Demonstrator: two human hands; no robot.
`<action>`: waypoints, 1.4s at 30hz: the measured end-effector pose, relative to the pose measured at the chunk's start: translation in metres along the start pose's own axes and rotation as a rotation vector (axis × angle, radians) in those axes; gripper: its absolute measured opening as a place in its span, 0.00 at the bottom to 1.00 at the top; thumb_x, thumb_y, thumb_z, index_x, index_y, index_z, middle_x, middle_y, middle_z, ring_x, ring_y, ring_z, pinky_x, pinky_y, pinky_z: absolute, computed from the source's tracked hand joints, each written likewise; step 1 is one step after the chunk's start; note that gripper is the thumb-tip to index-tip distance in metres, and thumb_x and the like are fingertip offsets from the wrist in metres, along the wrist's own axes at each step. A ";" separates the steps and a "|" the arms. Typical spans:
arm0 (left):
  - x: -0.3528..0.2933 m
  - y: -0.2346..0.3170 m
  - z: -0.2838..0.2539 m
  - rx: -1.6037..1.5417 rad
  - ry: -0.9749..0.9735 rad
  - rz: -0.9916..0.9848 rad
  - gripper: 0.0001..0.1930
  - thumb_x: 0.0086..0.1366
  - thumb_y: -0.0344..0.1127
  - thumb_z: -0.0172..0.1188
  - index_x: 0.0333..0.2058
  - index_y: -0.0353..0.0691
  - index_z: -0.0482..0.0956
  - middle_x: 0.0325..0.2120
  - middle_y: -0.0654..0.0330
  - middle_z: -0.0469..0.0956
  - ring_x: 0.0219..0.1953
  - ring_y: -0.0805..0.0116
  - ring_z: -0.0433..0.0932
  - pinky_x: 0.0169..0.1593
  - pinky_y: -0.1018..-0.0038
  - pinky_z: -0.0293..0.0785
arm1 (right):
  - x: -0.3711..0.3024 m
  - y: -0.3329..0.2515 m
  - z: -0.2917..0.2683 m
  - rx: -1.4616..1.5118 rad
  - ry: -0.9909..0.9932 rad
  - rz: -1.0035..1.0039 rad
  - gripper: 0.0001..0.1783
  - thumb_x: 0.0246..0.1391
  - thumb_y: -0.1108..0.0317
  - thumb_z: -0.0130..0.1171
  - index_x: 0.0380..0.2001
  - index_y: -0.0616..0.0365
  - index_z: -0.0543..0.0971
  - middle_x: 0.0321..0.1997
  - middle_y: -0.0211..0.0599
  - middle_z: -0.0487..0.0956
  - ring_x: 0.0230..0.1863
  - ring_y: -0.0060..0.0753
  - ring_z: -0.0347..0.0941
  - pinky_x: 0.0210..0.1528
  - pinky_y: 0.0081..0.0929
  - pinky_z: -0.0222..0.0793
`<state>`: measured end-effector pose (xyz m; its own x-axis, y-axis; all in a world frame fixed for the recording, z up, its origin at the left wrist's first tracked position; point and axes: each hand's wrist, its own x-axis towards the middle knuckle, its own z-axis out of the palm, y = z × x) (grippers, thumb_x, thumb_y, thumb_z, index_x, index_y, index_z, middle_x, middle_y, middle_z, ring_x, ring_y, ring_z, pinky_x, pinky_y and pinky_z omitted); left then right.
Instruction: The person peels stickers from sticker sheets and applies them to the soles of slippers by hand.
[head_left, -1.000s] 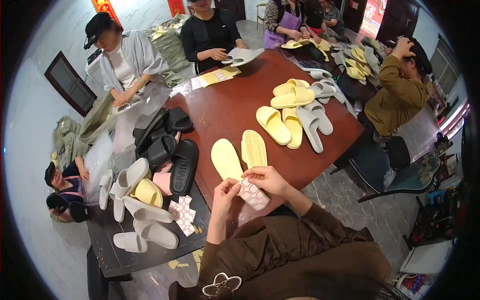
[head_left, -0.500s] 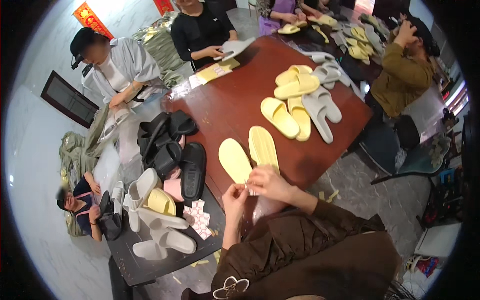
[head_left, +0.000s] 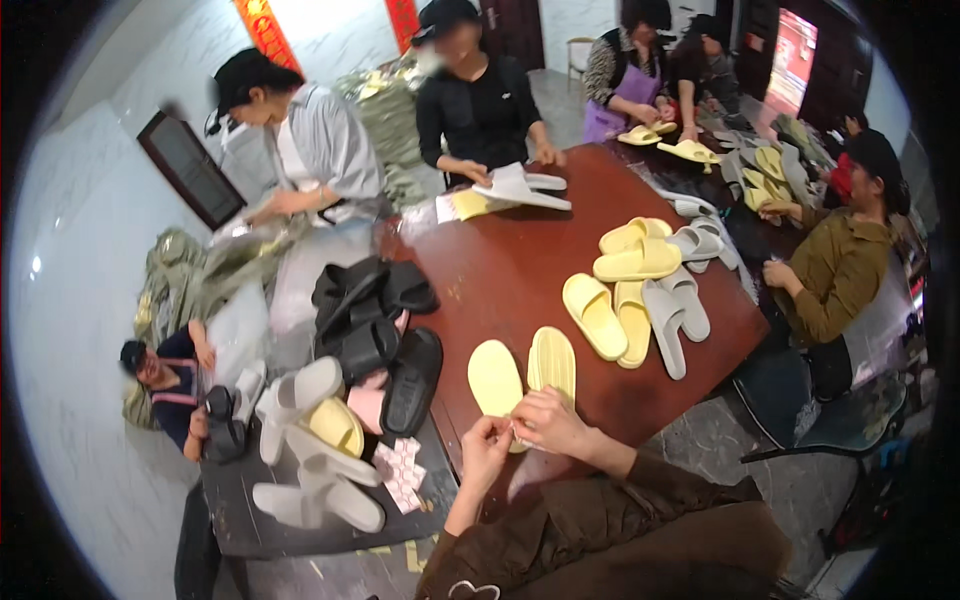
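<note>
**Fingertip work on a small pale piece, above a pair of yellow slippers**

We find both hands meeting at the near edge of the red-brown bench (head_left: 500, 285). The left hand (head_left: 485, 447) has its thumb and forefinger pinched together on a small pale piece (head_left: 517, 433), too small and too covered to identify. The right hand (head_left: 549, 420) is bent over the same spot with fingers curled; its thumb is hidden, so we cannot tell how far its grip is closed or what it has hold of.

Just beyond, a smooth yellow slipper (head_left: 495, 375) and a ridged yellow slipper (head_left: 552, 358) lie side by side, their near ends partly covered by the hands. Patterned sheets (head_left: 400, 474) lie on the dark bench (head_left: 238, 538) to the left, near grey slippers (head_left: 345, 500).

We judge the step to be fine handling of the piece. For good work, we advise holding it by the extreme edge, keeping the left pinch steady while the right fingers do the moving, and pulling slowly and evenly to avoid creases or tears. Wrists should stay low, without nudging the pair.
</note>
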<state>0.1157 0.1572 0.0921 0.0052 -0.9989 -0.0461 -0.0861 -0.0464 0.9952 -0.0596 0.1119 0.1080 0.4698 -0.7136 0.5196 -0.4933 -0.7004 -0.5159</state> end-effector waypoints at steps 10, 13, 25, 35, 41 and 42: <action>-0.006 -0.010 0.023 -0.176 0.173 -0.153 0.03 0.64 0.23 0.59 0.35 0.32 0.75 0.30 0.66 0.78 0.32 0.81 0.76 0.37 0.83 0.72 | 0.007 0.031 0.000 0.449 -0.178 0.011 0.09 0.52 0.63 0.66 0.31 0.57 0.84 0.28 0.34 0.83 0.31 0.36 0.79 0.37 0.33 0.67; -0.002 0.000 0.037 -0.149 0.129 -0.133 0.03 0.65 0.24 0.59 0.36 0.32 0.75 0.31 0.65 0.78 0.33 0.81 0.77 0.38 0.82 0.73 | -0.013 0.038 0.007 0.699 -0.171 0.401 0.11 0.52 0.66 0.70 0.34 0.61 0.84 0.27 0.31 0.82 0.30 0.21 0.77 0.33 0.21 0.72; -0.033 -0.037 0.021 -0.268 0.324 -0.182 0.04 0.63 0.23 0.57 0.37 0.37 0.75 0.27 0.69 0.76 0.30 0.81 0.73 0.37 0.82 0.69 | -0.037 0.062 0.018 1.207 -0.124 0.857 0.05 0.58 0.73 0.64 0.34 0.64 0.82 0.31 0.27 0.81 0.34 0.16 0.74 0.40 0.17 0.69; -0.045 -0.094 -0.026 0.781 0.430 -0.148 0.24 0.58 0.31 0.66 0.54 0.35 0.73 0.46 0.49 0.73 0.47 0.58 0.74 0.51 0.66 0.72 | 0.010 0.062 -0.012 1.115 0.064 0.712 0.07 0.60 0.67 0.65 0.36 0.60 0.79 0.34 0.24 0.79 0.34 0.12 0.71 0.38 0.13 0.66; -0.023 -0.003 0.029 0.059 0.254 -0.035 0.19 0.64 0.39 0.63 0.51 0.37 0.76 0.46 0.51 0.76 0.49 0.58 0.76 0.51 0.63 0.73 | 0.000 0.060 -0.027 1.106 0.094 0.511 0.09 0.61 0.76 0.60 0.44 0.62 0.75 0.38 0.29 0.77 0.39 0.19 0.76 0.44 0.17 0.73; -0.017 0.010 0.042 -0.425 0.087 -0.213 0.19 0.68 0.44 0.61 0.52 0.39 0.77 0.46 0.56 0.78 0.48 0.58 0.78 0.52 0.62 0.73 | -0.006 0.063 -0.016 1.178 0.127 0.373 0.09 0.60 0.76 0.61 0.43 0.61 0.75 0.39 0.30 0.75 0.41 0.21 0.74 0.46 0.18 0.72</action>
<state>0.0734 0.1733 0.0990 0.0639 -0.9626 -0.2632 0.3407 -0.2268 0.9124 -0.1054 0.0721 0.0835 0.3358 -0.9113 0.2382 0.4067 -0.0878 -0.9093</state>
